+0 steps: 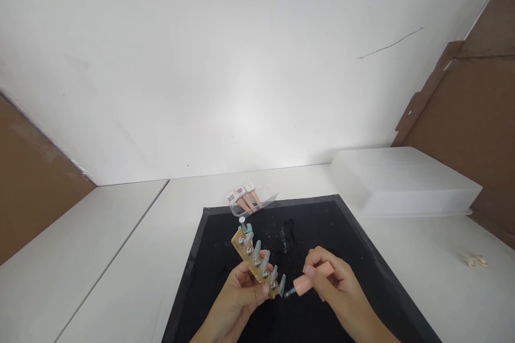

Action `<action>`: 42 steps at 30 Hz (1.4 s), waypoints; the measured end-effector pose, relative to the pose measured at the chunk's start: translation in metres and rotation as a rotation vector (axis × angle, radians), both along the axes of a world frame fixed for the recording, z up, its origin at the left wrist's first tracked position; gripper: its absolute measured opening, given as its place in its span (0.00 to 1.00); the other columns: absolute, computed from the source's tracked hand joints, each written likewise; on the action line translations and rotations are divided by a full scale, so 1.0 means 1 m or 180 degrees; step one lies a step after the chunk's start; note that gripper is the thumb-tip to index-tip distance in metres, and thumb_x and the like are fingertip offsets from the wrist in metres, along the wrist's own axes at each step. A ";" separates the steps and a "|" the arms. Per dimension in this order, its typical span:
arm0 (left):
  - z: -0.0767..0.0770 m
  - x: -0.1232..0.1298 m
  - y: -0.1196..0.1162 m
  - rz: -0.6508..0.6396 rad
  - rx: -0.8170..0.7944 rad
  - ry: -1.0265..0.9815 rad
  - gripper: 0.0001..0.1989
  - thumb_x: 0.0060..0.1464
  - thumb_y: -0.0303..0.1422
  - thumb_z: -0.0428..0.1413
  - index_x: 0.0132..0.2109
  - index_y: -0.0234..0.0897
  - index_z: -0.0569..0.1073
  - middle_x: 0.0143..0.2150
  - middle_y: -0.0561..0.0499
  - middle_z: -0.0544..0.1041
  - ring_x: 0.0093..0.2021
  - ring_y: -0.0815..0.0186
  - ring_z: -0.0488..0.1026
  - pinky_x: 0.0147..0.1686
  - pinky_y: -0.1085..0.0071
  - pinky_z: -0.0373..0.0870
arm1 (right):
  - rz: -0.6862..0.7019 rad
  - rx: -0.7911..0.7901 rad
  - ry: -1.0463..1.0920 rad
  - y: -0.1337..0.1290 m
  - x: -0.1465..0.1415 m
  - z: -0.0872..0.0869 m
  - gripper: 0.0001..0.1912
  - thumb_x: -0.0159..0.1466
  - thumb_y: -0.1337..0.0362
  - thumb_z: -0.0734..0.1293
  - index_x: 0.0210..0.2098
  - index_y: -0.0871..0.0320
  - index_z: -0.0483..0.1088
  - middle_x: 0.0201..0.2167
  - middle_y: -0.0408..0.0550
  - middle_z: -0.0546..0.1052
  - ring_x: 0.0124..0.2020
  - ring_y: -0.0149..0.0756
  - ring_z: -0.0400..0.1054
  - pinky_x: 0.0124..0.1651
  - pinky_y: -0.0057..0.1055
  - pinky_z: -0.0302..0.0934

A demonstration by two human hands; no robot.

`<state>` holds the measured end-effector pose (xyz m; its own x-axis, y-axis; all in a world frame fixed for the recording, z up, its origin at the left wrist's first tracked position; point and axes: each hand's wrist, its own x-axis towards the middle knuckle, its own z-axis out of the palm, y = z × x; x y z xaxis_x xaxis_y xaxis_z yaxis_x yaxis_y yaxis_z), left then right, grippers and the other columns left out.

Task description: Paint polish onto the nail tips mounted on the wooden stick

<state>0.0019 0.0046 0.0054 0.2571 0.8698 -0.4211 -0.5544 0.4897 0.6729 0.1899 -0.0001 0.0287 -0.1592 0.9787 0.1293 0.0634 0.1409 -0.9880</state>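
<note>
Clear tray (270, 196): 3 peach-capped bottles (248, 203) inside. Right hand (338, 290) grips peach brush (301, 284).

This looks like a makeshift booth for nail work; whether it stands in a home or a workshop cannot be told. A scuffed white wall (241, 64) fills twelve o'clock, and brown cardboard (478, 107) closes the sides at three and nine. A white table (120, 257) spreads below, with a black mat (225, 305) at six. There a rack (250, 260) of grey nail tips (256, 251) and a polish brush (290, 292) suggest the trade, as do pink-handled bottles (243, 202) at the mat's twelve-o'clock edge.
</note>
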 end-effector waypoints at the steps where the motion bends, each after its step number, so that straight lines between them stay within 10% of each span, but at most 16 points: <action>1: 0.000 0.000 0.000 -0.0001 -0.0003 0.0003 0.23 0.28 0.22 0.68 0.38 0.40 0.78 0.32 0.52 0.78 0.37 0.64 0.74 0.43 0.65 0.66 | 0.0034 -0.0005 -0.0027 0.000 0.000 0.000 0.12 0.61 0.61 0.61 0.23 0.57 0.63 0.17 0.39 0.67 0.18 0.30 0.58 0.24 0.26 0.52; 24: 0.001 0.001 -0.004 -0.0138 0.0061 -0.0057 0.20 0.29 0.21 0.67 0.36 0.39 0.78 0.32 0.53 0.78 0.36 0.66 0.73 0.45 0.66 0.61 | -0.0309 -0.0194 -0.0070 0.003 -0.001 -0.006 0.15 0.62 0.54 0.62 0.25 0.58 0.66 0.20 0.42 0.72 0.16 0.26 0.49 0.19 0.25 0.46; 42: -0.001 0.002 -0.001 -0.0122 0.0053 -0.0052 0.21 0.29 0.22 0.67 0.36 0.40 0.78 0.32 0.53 0.78 0.36 0.65 0.73 0.47 0.64 0.60 | -0.0058 0.0358 -0.0448 0.004 0.000 -0.003 0.12 0.62 0.63 0.62 0.23 0.57 0.67 0.19 0.43 0.73 0.23 0.34 0.65 0.28 0.27 0.59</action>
